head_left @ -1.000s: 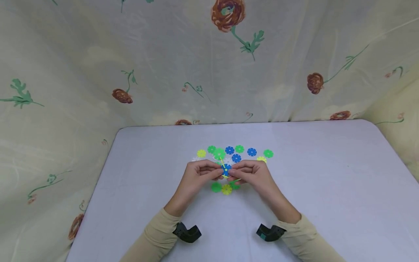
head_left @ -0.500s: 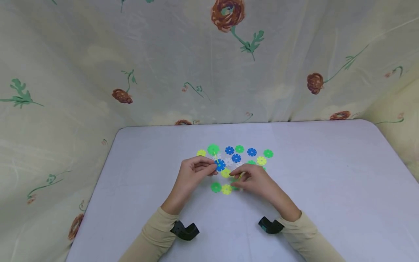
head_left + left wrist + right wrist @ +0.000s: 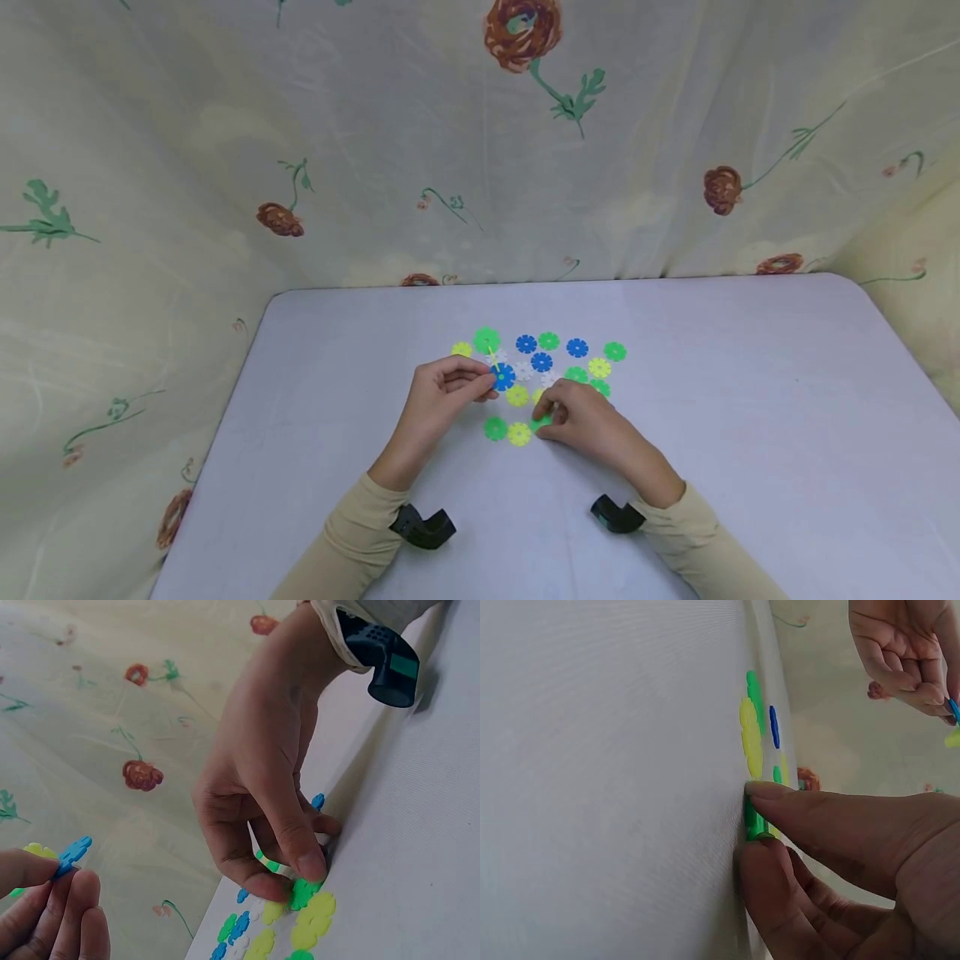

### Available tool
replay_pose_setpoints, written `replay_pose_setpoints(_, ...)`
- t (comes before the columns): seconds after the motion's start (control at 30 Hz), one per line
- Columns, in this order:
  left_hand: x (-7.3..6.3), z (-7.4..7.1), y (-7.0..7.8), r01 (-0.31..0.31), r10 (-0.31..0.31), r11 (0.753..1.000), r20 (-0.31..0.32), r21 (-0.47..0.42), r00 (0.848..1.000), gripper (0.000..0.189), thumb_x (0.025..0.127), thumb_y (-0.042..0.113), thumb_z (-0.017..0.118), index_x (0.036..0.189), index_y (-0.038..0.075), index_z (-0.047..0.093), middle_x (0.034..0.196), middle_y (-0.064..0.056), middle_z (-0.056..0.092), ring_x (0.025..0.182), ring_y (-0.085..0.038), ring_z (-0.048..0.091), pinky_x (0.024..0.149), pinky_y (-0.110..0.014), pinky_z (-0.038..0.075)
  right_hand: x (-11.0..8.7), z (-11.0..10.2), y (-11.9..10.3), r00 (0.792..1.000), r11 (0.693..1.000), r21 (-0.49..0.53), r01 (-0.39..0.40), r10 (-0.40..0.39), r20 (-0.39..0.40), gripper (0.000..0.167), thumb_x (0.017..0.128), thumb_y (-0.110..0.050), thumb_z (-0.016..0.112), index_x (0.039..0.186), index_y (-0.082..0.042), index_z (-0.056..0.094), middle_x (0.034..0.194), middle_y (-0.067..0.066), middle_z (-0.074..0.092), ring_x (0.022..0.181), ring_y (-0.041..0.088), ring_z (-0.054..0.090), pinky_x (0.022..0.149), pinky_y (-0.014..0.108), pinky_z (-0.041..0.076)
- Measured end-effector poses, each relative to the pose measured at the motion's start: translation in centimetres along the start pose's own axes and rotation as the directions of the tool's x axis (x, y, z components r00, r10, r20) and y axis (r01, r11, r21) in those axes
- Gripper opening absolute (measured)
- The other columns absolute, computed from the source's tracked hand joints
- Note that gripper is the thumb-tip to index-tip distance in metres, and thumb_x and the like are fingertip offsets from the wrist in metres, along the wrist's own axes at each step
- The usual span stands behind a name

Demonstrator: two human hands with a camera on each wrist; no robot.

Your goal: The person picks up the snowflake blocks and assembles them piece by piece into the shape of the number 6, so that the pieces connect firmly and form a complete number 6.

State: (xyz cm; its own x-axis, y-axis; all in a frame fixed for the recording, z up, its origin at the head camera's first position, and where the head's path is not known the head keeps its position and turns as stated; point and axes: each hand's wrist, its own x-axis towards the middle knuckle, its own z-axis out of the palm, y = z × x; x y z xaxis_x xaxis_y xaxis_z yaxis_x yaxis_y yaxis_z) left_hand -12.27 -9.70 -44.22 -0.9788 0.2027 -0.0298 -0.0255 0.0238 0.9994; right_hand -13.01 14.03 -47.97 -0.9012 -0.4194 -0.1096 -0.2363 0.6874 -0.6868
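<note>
My left hand pinches a blue notched plastic disc between thumb and fingers, raised off the table. Joined to it is a yellow disc seen edge-on, with a green disc at its far end. Lower and to the right, my right hand has its thumb and a finger at opposite edges of another green disc at the tabletop. The left wrist view shows that same green disc between the fingertips. Whether it has left the cloth, I cannot tell.
Several loose discs lie around the hands: a yellow disc and a green one in front, blue, green and white ones behind. A white cloth covers the table; a flowered curtain hangs beyond its far edge.
Both hands were together at the blue disc. The left has since drawn slightly left with the joined discs; the right has let go and moved down right to a green disc.
</note>
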Motion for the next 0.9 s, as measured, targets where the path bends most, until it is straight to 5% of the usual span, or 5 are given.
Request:
replay_pose_setpoints(0.17, 0.0, 0.0, -0.1, 0.003, -0.003, 1.0, 0.003, -0.015, 1.0, 0.012, 0.096, 0.008, 0.073, 0.104, -0.001, 0.073, 0.094, -0.012, 0.075, 0.098, -0.054, 0.07, 0.093, -0.059, 0.057, -0.1, -0.2, -0.1, 1.0, 1.0, 0.006, -0.011, 0.011, 0.001, 0.023, 0.083, -0.01, 0.085, 0.105, -0.007, 0.077, 0.093, 0.002, 0.072, 0.072, 0.01, 0.056, 0.065, 0.024, 0.048)
replay_pose_setpoints(0.4, 0.1, 0.0, -0.1, 0.008, -0.007, 1.0, 0.01, -0.026, 1.0, 0.013, 0.096, 0.009, 0.073, 0.104, -0.001, 0.073, 0.094, -0.011, 0.074, 0.101, -0.058, 0.068, 0.094, -0.06, 0.056, -0.2, -0.5, 0.0, 0.999, 0.999, 0.017, -0.031, 0.031, -0.006, 0.016, 0.082, -0.011, 0.086, 0.094, -0.011, 0.075, 0.085, 0.0, 0.068, 0.071, 0.011, 0.055, 0.065, 0.024, 0.047)
replay_pose_setpoints(0.63, 0.1, -0.2, -0.2, 0.006, -0.005, 1.0, 0.005, -0.028, 1.0, 0.013, 0.096, 0.01, 0.074, 0.104, 0.0, 0.073, 0.095, -0.013, 0.074, 0.1, -0.056, 0.069, 0.093, -0.056, 0.059, -0.3, -1.3, -0.1, 0.998, 0.989, 0.147, -0.011, 0.02, -0.057, 0.007, 0.091, -0.009, 0.077, 0.098, -0.01, 0.077, 0.085, 0.002, 0.076, 0.072, 0.012, 0.068, 0.061, 0.025, 0.058)
replay_pose_setpoints(0.73, 0.0, -0.2, -0.2, 0.007, -0.007, 0.999, 0.009, -0.038, 1.0, 0.014, 0.096, 0.011, 0.074, 0.105, 0.001, 0.074, 0.096, -0.015, 0.074, 0.1, -0.056, 0.069, 0.094, -0.058, 0.057, -0.4, -1.6, -0.3, 0.99, 0.955, 0.296, 0.016, 0.026, -0.137, 0.012, 0.093, -0.011, 0.077, 0.104, -0.008, 0.079, 0.095, 0.007, 0.079, 0.08, 0.015, 0.075, 0.067, 0.03, 0.063)
replay_pose_setpoints(0.9, 0.0, -0.3, -0.2, 0.01, -0.009, 0.999, 0.008, -0.037, 1.0, 0.015, 0.096, 0.013, 0.075, 0.105, 0.001, 0.074, 0.097, -0.015, 0.075, 0.096, -0.049, 0.072, 0.094, -0.059, 0.057, -0.6, -1.8, -0.8, 0.982, 0.841, 0.538, 0.054, 0.052, -0.179, 0.019, 0.093, -0.014, 0.077, 0.108, -0.002, 0.078, 0.104, 0.018, 0.079, 0.086, 0.015, 0.079, 0.075, 0.036, 0.065)
